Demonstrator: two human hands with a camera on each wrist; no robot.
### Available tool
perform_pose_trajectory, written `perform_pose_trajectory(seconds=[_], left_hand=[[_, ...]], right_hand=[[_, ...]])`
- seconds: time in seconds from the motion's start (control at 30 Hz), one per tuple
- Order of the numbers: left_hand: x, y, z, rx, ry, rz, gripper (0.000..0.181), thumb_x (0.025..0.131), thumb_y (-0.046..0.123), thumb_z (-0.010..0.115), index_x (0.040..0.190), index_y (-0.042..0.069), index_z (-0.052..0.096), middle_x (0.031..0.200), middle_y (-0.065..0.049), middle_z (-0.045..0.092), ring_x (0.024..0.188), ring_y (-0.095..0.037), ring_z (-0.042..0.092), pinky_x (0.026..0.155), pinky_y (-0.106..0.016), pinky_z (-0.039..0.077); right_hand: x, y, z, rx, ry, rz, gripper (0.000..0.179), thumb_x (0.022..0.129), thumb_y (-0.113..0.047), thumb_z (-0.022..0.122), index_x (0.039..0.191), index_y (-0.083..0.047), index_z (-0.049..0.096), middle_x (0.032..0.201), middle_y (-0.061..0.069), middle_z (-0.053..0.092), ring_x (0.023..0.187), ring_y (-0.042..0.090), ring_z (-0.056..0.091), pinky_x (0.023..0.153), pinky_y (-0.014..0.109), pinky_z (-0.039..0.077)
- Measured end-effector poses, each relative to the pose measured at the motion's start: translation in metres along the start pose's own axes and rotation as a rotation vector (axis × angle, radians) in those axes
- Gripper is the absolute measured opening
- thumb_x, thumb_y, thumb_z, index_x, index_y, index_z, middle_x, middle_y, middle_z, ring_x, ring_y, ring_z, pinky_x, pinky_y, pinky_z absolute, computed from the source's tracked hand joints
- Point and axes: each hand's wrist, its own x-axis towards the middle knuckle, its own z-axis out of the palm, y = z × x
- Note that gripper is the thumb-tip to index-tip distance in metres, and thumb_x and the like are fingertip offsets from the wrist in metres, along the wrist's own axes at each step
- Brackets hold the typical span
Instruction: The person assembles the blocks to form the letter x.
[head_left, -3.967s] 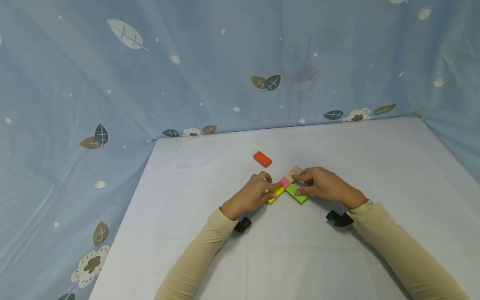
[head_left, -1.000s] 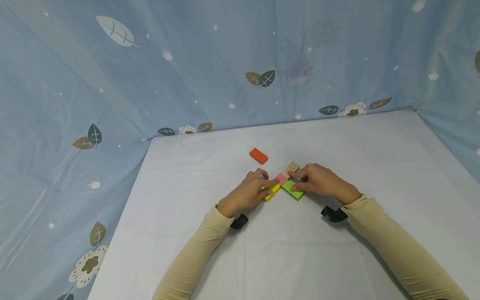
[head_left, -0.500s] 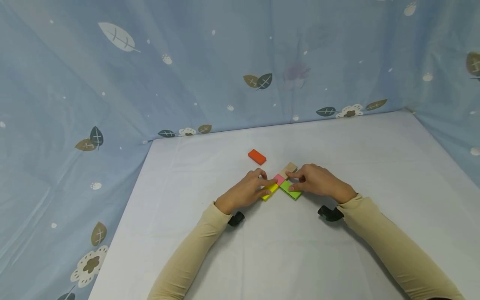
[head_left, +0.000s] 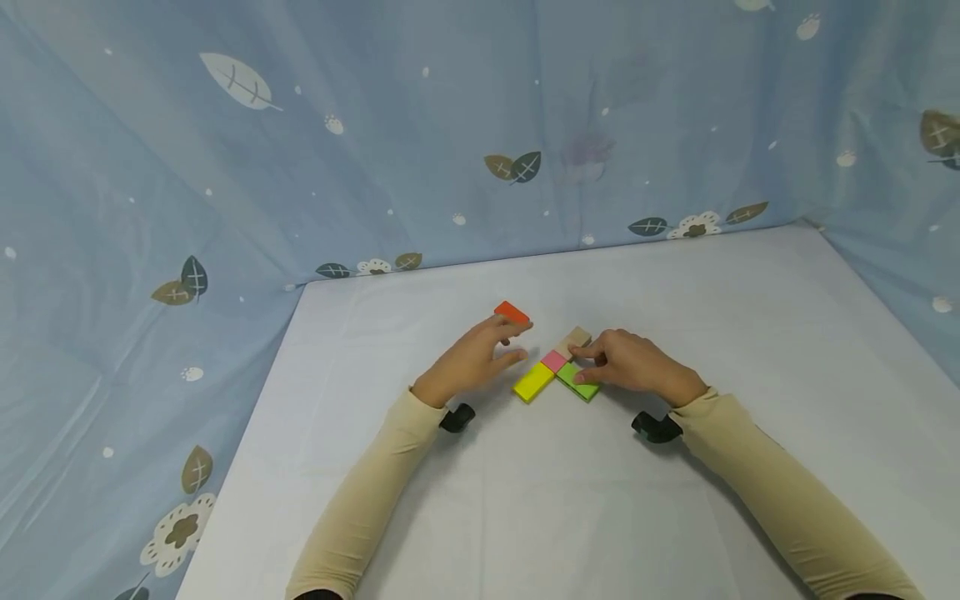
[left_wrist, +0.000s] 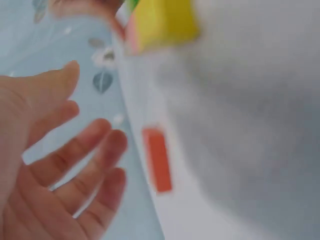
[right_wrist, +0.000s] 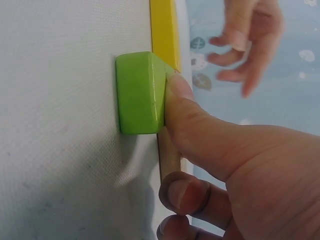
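Observation:
Four coloured pieces is more than I count, so: several flat blocks lie touching at the table's middle. A pink square [head_left: 554, 361] sits at their junction, with a yellow block [head_left: 534, 382], a plain wooden block [head_left: 576, 337] and a green block [head_left: 576, 381] around it. My right hand [head_left: 637, 362] rests its thumb on the green block and its index finger on the wooden one. An orange-red block [head_left: 512, 311] lies apart, farther back. My left hand [head_left: 480, 354], fingers spread and holding nothing, reaches over the table; its fingertips overlap the orange-red block's near edge in the head view.
A white cloth [head_left: 555, 500] covers the table. Behind it and at the left hangs a blue curtain [head_left: 420, 142] with a leaf pattern. Black wrist cameras [head_left: 656, 427] sit under both sleeves.
My left hand has left the yellow and pink blocks and moved back and left, toward the orange-red block. The right hand keeps its place on the green and wooden blocks.

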Motion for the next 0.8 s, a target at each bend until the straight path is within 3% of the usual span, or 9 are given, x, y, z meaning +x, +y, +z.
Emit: perform_pose_trajectory(seconds=[0.17, 0.37, 0.57, 0.8], left_hand=[[0.007, -0.016, -0.032, -0.081, 0.105, 0.021, 0.052, 0.096, 0.024, 0.076, 0.143, 0.009, 0.061, 0.135, -0.015, 0.061, 0.120, -0.037, 0.060, 0.103, -0.056, 0.051], [0.016, -0.035, -0.057, -0.111, 0.158, -0.051, 0.056, 0.093, 0.025, 0.079, 0.145, 0.013, 0.060, 0.132, -0.009, 0.060, 0.121, -0.039, 0.059, 0.100, -0.055, 0.051], [0.024, -0.050, -0.058, -0.145, 0.157, -0.120, 0.057, 0.093, 0.025, 0.079, 0.146, 0.016, 0.060, 0.135, -0.012, 0.060, 0.121, -0.033, 0.060, 0.099, -0.047, 0.052], [0.032, -0.063, -0.050, -0.226, 0.097, -0.171, 0.059, 0.094, 0.021, 0.078, 0.149, 0.013, 0.057, 0.143, -0.019, 0.056, 0.126, -0.032, 0.059, 0.107, -0.051, 0.051]], right_hand=[[0.000, -0.001, -0.002, 0.006, 0.000, 0.008, 0.057, 0.088, -0.033, 0.083, 0.136, -0.010, 0.065, 0.063, 0.000, 0.054, 0.058, 0.013, 0.034, 0.053, 0.023, 0.024], [0.000, 0.001, -0.001, 0.010, 0.001, 0.009, 0.056, 0.088, -0.034, 0.083, 0.136, -0.010, 0.066, 0.067, 0.001, 0.058, 0.061, 0.014, 0.037, 0.054, 0.024, 0.026], [-0.001, 0.003, 0.000, 0.013, 0.004, 0.008, 0.057, 0.087, -0.035, 0.083, 0.136, -0.011, 0.066, 0.067, 0.001, 0.058, 0.060, 0.014, 0.039, 0.053, 0.024, 0.027], [-0.001, 0.003, 0.000, 0.006, 0.004, 0.007, 0.059, 0.087, -0.035, 0.084, 0.137, -0.010, 0.065, 0.062, -0.002, 0.053, 0.057, 0.013, 0.039, 0.052, 0.023, 0.027]])
